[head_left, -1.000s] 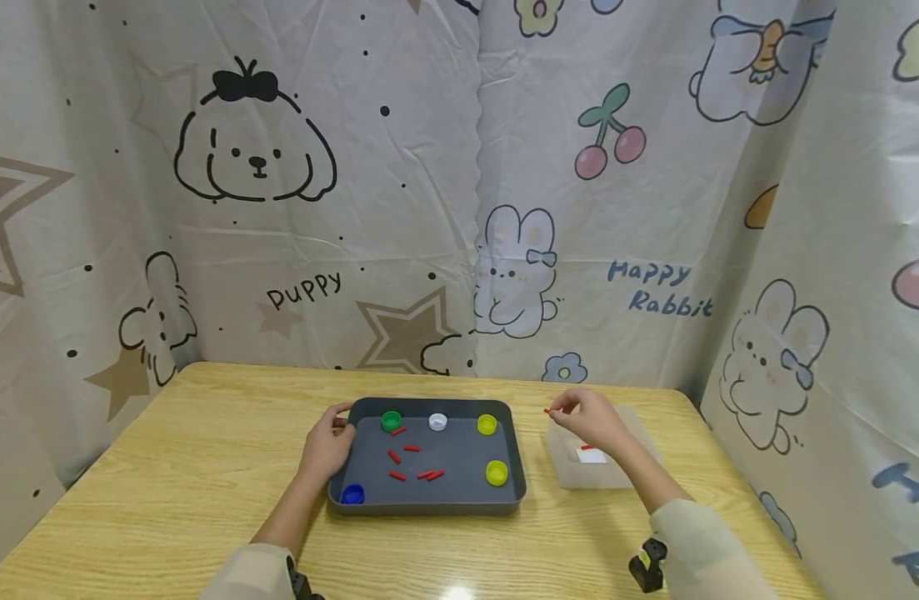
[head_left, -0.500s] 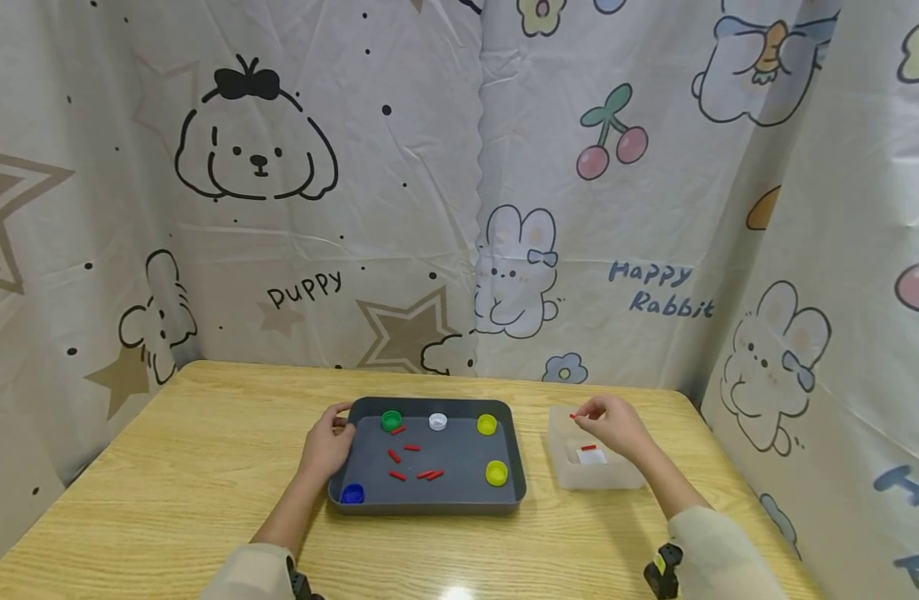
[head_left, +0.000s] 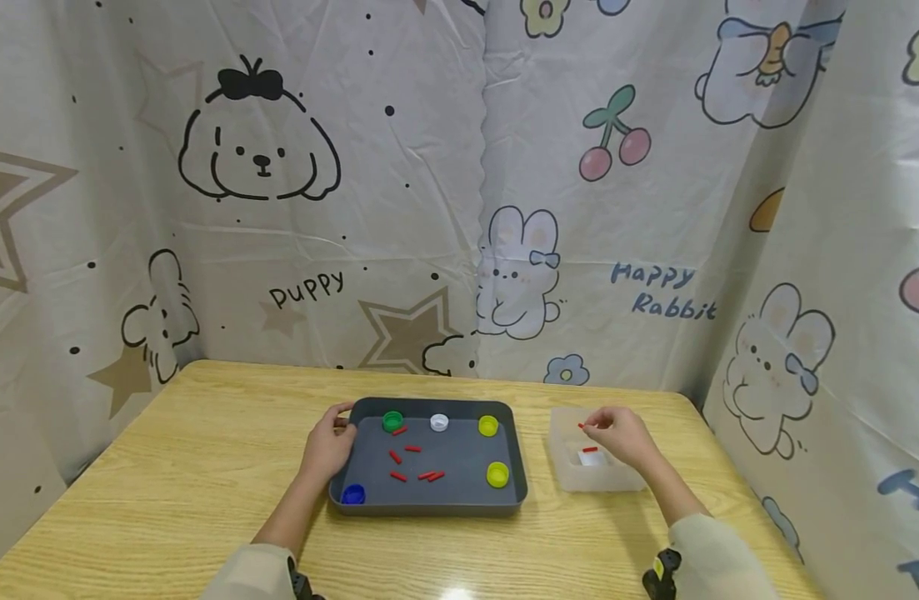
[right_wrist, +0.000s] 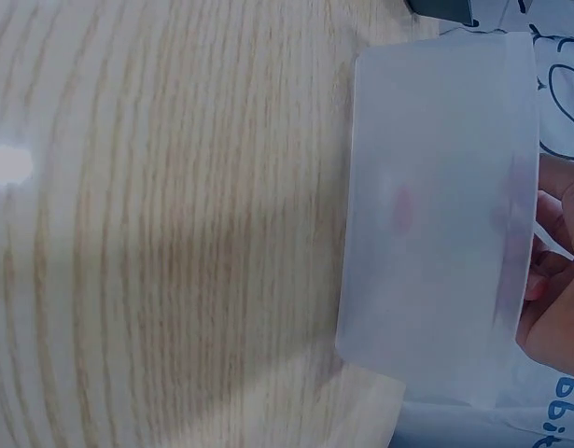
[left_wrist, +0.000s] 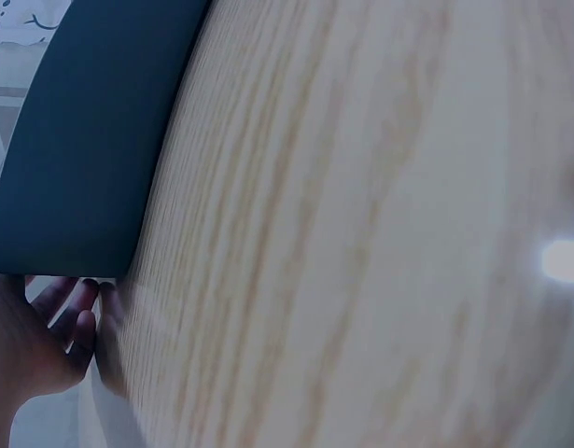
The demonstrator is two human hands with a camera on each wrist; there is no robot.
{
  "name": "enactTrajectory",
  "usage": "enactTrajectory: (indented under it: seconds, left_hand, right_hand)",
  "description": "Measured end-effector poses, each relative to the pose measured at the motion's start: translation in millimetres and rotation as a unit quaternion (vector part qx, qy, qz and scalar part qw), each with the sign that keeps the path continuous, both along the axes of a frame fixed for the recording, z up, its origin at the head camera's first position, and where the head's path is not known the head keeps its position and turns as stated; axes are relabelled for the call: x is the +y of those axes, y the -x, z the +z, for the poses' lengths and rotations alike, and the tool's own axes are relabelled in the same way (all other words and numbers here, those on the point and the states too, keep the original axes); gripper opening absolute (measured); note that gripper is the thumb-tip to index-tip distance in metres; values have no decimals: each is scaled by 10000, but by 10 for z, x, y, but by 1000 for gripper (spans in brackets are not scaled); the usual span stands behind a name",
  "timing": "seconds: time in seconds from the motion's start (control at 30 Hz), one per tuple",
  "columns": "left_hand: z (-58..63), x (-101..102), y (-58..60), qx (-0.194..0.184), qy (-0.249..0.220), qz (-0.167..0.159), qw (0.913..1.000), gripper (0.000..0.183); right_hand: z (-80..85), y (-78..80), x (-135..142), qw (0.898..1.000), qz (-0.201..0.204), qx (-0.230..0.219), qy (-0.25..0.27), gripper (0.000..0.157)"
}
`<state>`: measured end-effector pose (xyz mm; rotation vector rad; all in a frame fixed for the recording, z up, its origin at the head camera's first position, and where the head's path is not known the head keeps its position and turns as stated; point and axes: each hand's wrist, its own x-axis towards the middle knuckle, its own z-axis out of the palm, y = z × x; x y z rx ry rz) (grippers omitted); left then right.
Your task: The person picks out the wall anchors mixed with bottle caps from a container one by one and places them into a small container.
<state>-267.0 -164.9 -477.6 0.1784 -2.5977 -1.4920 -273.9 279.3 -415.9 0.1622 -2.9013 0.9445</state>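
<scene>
My left hand (head_left: 330,443) holds the left side of a dark grey tray (head_left: 459,492), fingers against its outer wall in the left wrist view. Short red sticks (head_left: 412,448) lie scattered inside the tray, among round plastic caps: a green cap (head_left: 392,421), a white cap (head_left: 439,422), two yellow caps (head_left: 497,475) and a blue cap (head_left: 353,494). My right hand (head_left: 621,435) pinches one small red stick (head_left: 581,426) over a translucent plastic box (head_left: 571,481). Another red stick (head_left: 590,450) lies in that box on a white paper piece (head_left: 593,458). The box wall partly hides my right fingers in the right wrist view.
Both containers stand on a light wooden table (head_left: 227,450), with a narrow gap of tabletop between them. A printed curtain (head_left: 407,167) hangs behind the table and along its sides.
My right hand has moved right and slightly lower, bringing the pinched red stick from beside the box's left edge to over its inside. My left hand stays at the tray.
</scene>
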Motion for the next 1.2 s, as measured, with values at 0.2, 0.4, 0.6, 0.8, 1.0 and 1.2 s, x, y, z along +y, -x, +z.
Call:
enactTrajectory:
  seconds: [0.2,0.4,0.6,0.8,1.0,1.2]
  left_hand:
    - [6,9,-4,-9,12,32,10000,43]
    - [3,21,-2,-47,22,44,10000,43]
    - [3,25,11,-78,23,40,10000,43]
    - [11,19,19,-73,29,26,10000,43]
    - [9,12,16,-81,24,14,10000,43]
    - [2,7,7,-68,23,3,10000,44]
  right_hand:
    - [-36,-12,-7,9999,-14,-70,102,12]
    - [-76,2,-6,9998,-54,-52,188,13]
    - [-78,18,16,9997,-112,95,213,13]
    - [-44,12,30,9997,-142,46,170,15]
    - [-15,15,23,9998,-147,85,123,17]
    - [46,8,-38,9998,-95,147,44,18]
